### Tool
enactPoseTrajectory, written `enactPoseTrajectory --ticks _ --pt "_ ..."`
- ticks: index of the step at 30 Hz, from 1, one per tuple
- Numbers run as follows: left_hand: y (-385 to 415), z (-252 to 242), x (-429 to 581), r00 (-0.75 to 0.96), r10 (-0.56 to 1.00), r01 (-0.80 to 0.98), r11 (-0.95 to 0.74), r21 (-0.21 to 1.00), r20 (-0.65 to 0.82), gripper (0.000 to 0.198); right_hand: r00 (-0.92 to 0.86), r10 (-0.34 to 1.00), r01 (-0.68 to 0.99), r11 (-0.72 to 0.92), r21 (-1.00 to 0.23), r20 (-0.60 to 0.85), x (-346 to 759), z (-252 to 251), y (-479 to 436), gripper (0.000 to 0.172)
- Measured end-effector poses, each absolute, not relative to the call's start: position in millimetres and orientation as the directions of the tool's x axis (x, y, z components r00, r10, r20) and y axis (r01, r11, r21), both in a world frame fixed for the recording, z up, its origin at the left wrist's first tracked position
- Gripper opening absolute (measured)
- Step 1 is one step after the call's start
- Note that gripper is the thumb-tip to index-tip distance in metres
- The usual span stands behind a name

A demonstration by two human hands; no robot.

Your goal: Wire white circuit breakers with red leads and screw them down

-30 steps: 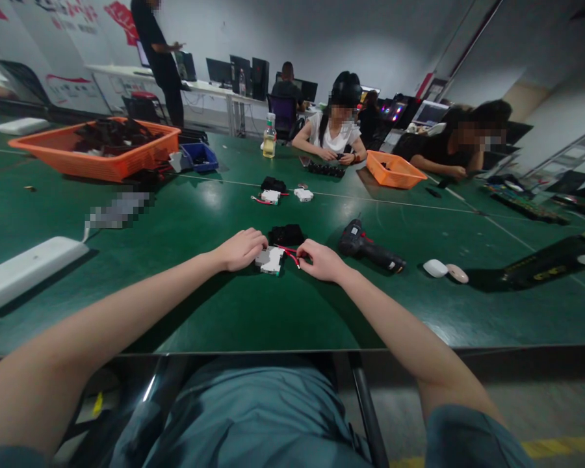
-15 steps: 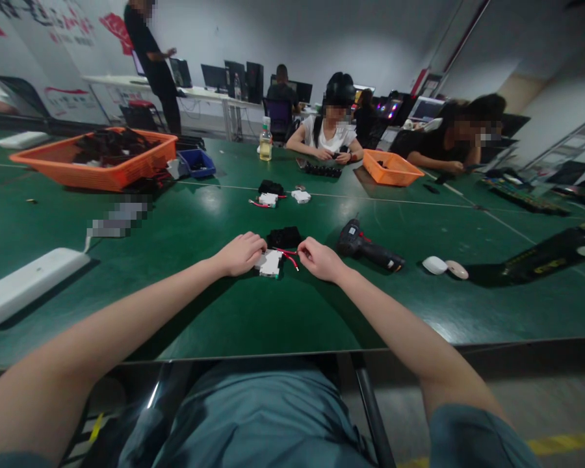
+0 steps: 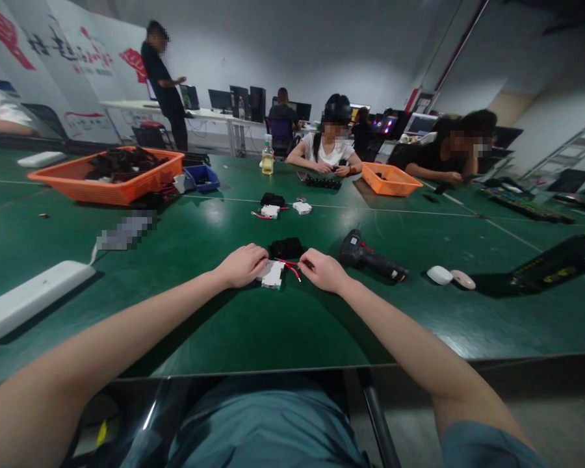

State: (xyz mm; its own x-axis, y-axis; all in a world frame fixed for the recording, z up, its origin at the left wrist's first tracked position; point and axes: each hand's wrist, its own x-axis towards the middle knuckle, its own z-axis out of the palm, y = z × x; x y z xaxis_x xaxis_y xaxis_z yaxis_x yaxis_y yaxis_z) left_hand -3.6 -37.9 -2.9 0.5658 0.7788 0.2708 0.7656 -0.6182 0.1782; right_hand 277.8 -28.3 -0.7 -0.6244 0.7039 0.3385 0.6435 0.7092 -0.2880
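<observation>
In front of me on the green table lies a flat white plastic module [image 3: 273, 276] with red wires [image 3: 292, 268] coming out of its right side. My left hand [image 3: 244, 265] is closed at the module's left edge, fingers curled and partly hiding it. With thumb and forefinger pinched, my right hand [image 3: 324, 270] grips the end of one red wire; another wire end hangs loose beside it. A black block-shaped part [image 3: 286, 247] sits just behind the module, between the two hands.
A cordless screwdriver [image 3: 373, 257] lies right of my right hand, with a white oval object [image 3: 439, 275] beyond. Farther back are another white module [image 3: 270, 211], an orange basket [image 3: 112, 192] of black parts, a blue tray [image 3: 202, 186] and a bottle [image 3: 267, 159]. A co-worker [image 3: 329, 146] sits opposite.
My view has tilted up slightly, so the table and hands appear lower. Both hands keep their places at the module and the red wire.
</observation>
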Motion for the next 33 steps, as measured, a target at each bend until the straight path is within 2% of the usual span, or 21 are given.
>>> enactPoseTrajectory --ticks 3,5,7,10,12,18,23,28,33 --pt "-38.7 -4.3 -4.0 0.546 0.785 0.768 -0.608 0.199 0.293 0.037 -0.61 0.699 0.64 0.712 -0.287 0.373 274.7 2.3 -31.3 0.023" --pt "-38.9 -4.7 -4.4 0.547 0.782 0.763 -0.613 0.208 0.298 0.041 -0.61 0.668 0.629 0.735 -0.253 0.425 272.4 4.6 -32.5 0.024" --pt "-38.9 -4.8 -4.6 0.567 0.771 0.751 -0.628 0.204 0.288 0.044 -0.625 0.633 0.616 0.759 -0.209 0.457 270.8 5.8 -32.4 0.031" --pt "-39.1 -4.9 -4.3 0.583 0.763 0.741 -0.64 0.203 0.278 0.046 -0.667 0.628 0.613 0.769 -0.184 0.402 270.6 4.7 -29.8 0.045" --pt "-39.9 -4.9 -4.0 0.575 0.769 0.743 -0.634 0.216 0.279 0.047 -0.682 0.644 0.623 0.76 -0.185 0.347 271.8 3.0 -27.5 0.048" --pt "-42.5 -4.3 -5.3 0.573 0.777 0.737 -0.628 0.25 0.261 0.058 -0.631 0.685 0.691 0.71 -0.139 0.365 278.7 2.5 -24.6 0.05" --pt "-41.9 -2.7 -7.5 0.641 0.741 0.695 -0.671 0.259 0.202 0.083 -0.568 0.695 0.761 0.648 -0.04 0.44 282.9 10.1 -27.3 0.045" --pt "-39.9 -1.9 -8.9 0.678 0.714 0.664 -0.697 0.272 0.175 0.097 -0.506 0.713 0.833 0.55 0.062 0.485 283.5 16.1 -29.8 0.041" --pt "-39.9 -3.5 -8.1 0.672 0.716 0.67 -0.697 0.257 0.189 0.108 -0.393 0.787 0.894 0.448 -0.003 0.476 285.8 13.4 -30.3 0.039"
